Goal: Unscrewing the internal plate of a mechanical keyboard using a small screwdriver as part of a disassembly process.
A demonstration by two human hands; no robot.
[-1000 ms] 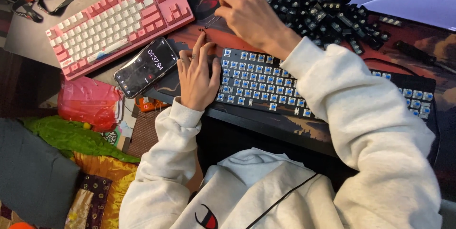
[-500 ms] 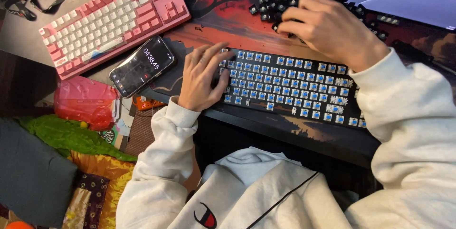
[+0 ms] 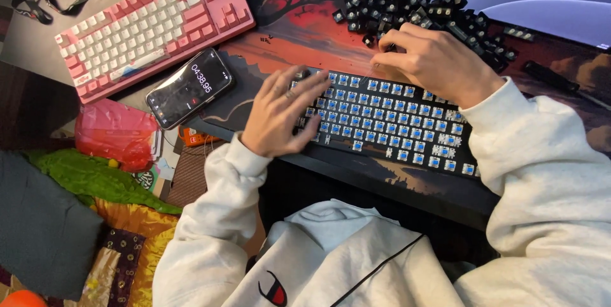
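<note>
Here, head view: a black keyboard [image 3: 388, 122] stripped of its caps, blue switches bare, lies on a red-and-black desk mat [image 3: 299, 27]. The left hand [image 3: 280, 113] rests flat on the board's left end, fingers spread and loosely extended, gripping nothing. The right hand [image 3: 433, 62] sits at the board's far edge, fingers curled together just beside a heap of loose black keycaps [image 3: 420, 11]; whether the fingertips pinch a cap cannot be told. The step in hand appears to be fitting caps back onto switches, with no cap seated so far. The next move would call for one cap squared over a switch stem and pressed straight down. Left of the mat lie a phone [image 3: 189, 88] and a pink-and-white keyboard [image 3: 153, 27].
</note>
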